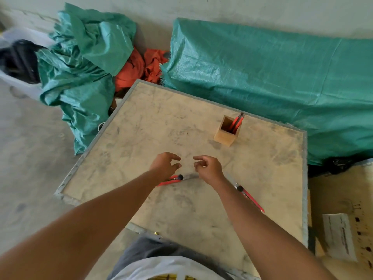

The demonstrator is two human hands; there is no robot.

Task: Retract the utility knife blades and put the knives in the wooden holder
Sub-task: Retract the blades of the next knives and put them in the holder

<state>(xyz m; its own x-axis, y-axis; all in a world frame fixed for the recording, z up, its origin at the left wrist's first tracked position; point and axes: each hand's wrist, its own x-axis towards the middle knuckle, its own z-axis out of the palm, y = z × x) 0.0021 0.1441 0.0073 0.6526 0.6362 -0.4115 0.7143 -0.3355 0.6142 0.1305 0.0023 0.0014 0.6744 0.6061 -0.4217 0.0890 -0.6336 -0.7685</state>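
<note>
Hovering above the scuffed plywood tabletop (141, 122), the left hand (164, 165) and the right hand (210, 168) are both sitting loosely curled, fingers half open and holding nothing. Just beneath and between them, a red plastic utility knife with a black locking knob (175, 178) is lying flat on the board, its grey steel blade (190, 176) pushed out and pointing toward the right hand. A second red utility knife (250, 198) is lying beside the right forearm, partly hidden under the wrist, so I cannot tell how far its blade is showing. The small square wooden holder (227, 131) is standing upright, well apart from the hands toward the far right of the board, and it is already carrying at least one red knife (237, 123) leaning in a corner.

The main hazard is looking like the bare blade: the right fingertips are lying very near its edge (a careless pinch there would likely mean a cut). Gripping by the red body is probably safer. Lowering the right forearm could also be pressing on the hidden knife or sweeping it toward the table edge. Dropping a knife in unretracted would be leaving the job half done, and a clumsy insertion might tip the light holder.
</note>
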